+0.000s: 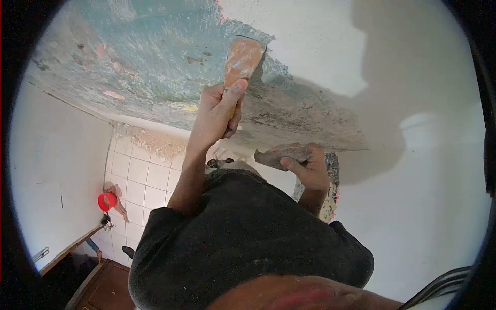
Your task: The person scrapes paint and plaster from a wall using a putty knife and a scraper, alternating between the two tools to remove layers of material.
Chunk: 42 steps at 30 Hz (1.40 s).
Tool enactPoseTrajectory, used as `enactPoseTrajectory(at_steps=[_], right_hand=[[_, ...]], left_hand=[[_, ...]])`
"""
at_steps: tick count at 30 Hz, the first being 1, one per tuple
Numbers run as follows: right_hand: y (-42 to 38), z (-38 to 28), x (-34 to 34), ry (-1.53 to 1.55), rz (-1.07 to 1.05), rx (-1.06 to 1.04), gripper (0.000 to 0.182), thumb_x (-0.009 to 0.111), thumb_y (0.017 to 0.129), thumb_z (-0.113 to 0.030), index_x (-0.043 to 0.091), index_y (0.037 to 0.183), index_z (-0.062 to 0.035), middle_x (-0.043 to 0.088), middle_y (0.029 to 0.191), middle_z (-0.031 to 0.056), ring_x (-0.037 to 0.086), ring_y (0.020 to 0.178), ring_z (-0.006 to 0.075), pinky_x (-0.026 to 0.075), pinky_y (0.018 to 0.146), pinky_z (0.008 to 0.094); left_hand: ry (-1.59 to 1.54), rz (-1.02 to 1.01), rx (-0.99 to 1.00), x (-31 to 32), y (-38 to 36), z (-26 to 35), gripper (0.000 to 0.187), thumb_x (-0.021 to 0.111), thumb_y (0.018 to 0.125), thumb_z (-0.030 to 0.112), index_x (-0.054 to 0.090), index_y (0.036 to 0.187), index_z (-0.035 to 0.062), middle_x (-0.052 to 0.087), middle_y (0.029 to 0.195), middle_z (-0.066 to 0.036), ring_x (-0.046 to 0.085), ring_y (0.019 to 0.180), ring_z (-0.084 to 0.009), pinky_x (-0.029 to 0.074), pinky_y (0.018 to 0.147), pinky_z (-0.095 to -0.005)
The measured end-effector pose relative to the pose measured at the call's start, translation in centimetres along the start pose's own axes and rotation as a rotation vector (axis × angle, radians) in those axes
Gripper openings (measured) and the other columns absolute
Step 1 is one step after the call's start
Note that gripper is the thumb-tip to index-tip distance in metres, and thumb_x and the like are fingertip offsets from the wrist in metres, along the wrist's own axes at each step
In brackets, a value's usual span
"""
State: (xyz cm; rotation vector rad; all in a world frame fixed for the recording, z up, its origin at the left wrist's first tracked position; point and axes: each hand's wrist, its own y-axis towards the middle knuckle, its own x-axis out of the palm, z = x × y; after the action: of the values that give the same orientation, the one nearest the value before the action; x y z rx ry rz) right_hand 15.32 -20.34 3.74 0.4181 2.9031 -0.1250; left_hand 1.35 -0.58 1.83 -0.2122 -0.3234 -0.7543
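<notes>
My left hand (pixel 222 111) is closed around the handle of a scraper (pixel 244 59). Its wide, rust-brown blade has whitish smears, and its far edge meets the wall (pixel 170 57) where patchy blue-grey joins white coating. A bit of yellow handle shows below the fingers. Lower and to the right, my right hand (pixel 312 170) grips a grey, dust-covered flat piece (pixel 281 156) with a curved-in left end, thumb pressed on its near face. I cannot make out what kind of tool it is. Both hands and forearms look dusty.
Crumbs of debris (pixel 155 142) lie along the tiled floor (pixel 135 181) at the wall's foot. A red bucket (pixel 107 201) stands left, beside another person's limb (pixel 121 206). A brown wooden piece (pixel 106 289) is at lower left. Dark cables (pixel 444 281) hang at lower right.
</notes>
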Motion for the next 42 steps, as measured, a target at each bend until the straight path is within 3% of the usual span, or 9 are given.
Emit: enactPoseTrajectory(at_steps=[6,9,16,19,25,28,31,36,42], right_hand=[[0.0,0.2,-0.2,-0.217,-0.060,0.072,0.030,0.072,0.084,-0.018,0.070,0.103,0.0043,0.073,0.091,0.0105,0.063,0.080,0.0123,0.050,0.074,0.0302],[0.2,0.7,0.4,0.062,-0.030,-0.027,0.020,0.073,0.083,-0.009,0.072,0.099,0.0027,0.072,0.086,0.0087,0.063,0.073,0.0110,0.049,0.064,0.0281],[0.5,1.2,-0.3,-0.003,-0.037,-0.034,0.026,0.073,0.082,-0.013,0.070,0.102,0.0036,0.072,0.090,0.0118,0.062,0.079,0.0143,0.049,0.072,0.0307],[1.1,1.5,-0.3,-0.170,-0.009,0.177,0.025,0.071,0.083,-0.011,0.070,0.103,0.0038,0.072,0.092,0.0130,0.062,0.079,0.0142,0.049,0.072,0.0297],[1.0,0.4,-0.3,-0.039,-0.023,0.007,0.025,0.072,0.083,-0.012,0.070,0.102,0.0038,0.072,0.088,0.0120,0.060,0.078,0.0129,0.048,0.070,0.0299],[0.7,2.2,-0.9,-0.083,0.065,0.217,0.026,0.073,0.083,-0.015,0.070,0.102,0.0030,0.071,0.086,0.0098,0.060,0.077,0.0121,0.048,0.070,0.0306],[0.8,2.4,-1.3,-0.081,-0.024,0.041,0.027,0.074,0.083,-0.017,0.070,0.101,0.0028,0.071,0.086,0.0076,0.060,0.076,0.0116,0.048,0.069,0.0307],[1.3,2.0,-0.8,-0.043,0.042,0.051,0.025,0.074,0.082,-0.019,0.070,0.097,0.0006,0.068,0.078,0.0056,0.058,0.071,0.0123,0.047,0.066,0.0308],[3.2,6.4,-2.5,0.020,-0.091,-0.075,0.029,0.075,0.078,-0.021,0.065,0.096,-0.0002,0.064,0.082,0.0041,0.058,0.077,0.0104,0.047,0.070,0.0279]], left_hand=[[0.026,0.005,0.008,0.4,0.1,0.3,0.049,0.058,0.096,0.042,0.049,0.063,0.0077,0.041,0.044,0.001,0.037,0.032,-0.0071,0.027,0.031,-0.0246],[0.001,-0.005,0.003,0.6,0.1,1.0,0.049,0.058,0.095,0.044,0.049,0.063,0.0075,0.041,0.044,0.001,0.038,0.033,-0.0071,0.028,0.031,-0.0248],[-0.012,-0.074,0.048,0.1,0.9,0.0,0.049,0.057,0.095,0.047,0.049,0.065,0.0087,0.041,0.044,0.001,0.034,0.030,-0.0079,0.025,0.030,-0.0245],[0.022,-0.094,0.082,0.9,1.1,0.3,0.050,0.056,0.096,0.047,0.048,0.064,0.0091,0.041,0.044,0.001,0.035,0.031,-0.0074,0.026,0.030,-0.0240],[0.008,-0.050,0.040,0.0,1.2,-0.8,0.049,0.056,0.095,0.048,0.049,0.065,0.0094,0.040,0.044,0.002,0.036,0.032,-0.0068,0.027,0.031,-0.0240],[-0.021,-0.072,0.025,0.3,1.0,-0.9,0.049,0.057,0.095,0.046,0.050,0.065,0.0085,0.041,0.044,0.002,0.037,0.033,-0.0067,0.028,0.031,-0.0240],[-0.010,-0.051,0.044,-0.2,1.4,-1.1,0.048,0.058,0.096,0.043,0.052,0.065,0.0065,0.043,0.044,0.002,0.040,0.035,-0.0064,0.029,0.033,-0.0237],[0.022,0.031,0.080,-3.5,1.3,-5.5,0.041,0.053,0.098,0.041,0.055,0.078,0.0052,0.042,0.045,0.002,0.038,0.035,-0.0071,0.029,0.034,-0.0238],[-0.084,-0.115,0.038,-3.1,-1.1,-6.5,0.043,0.047,0.098,0.046,0.054,0.087,0.0051,0.048,0.055,-0.001,0.043,0.043,-0.0081,0.031,0.038,-0.0236]])
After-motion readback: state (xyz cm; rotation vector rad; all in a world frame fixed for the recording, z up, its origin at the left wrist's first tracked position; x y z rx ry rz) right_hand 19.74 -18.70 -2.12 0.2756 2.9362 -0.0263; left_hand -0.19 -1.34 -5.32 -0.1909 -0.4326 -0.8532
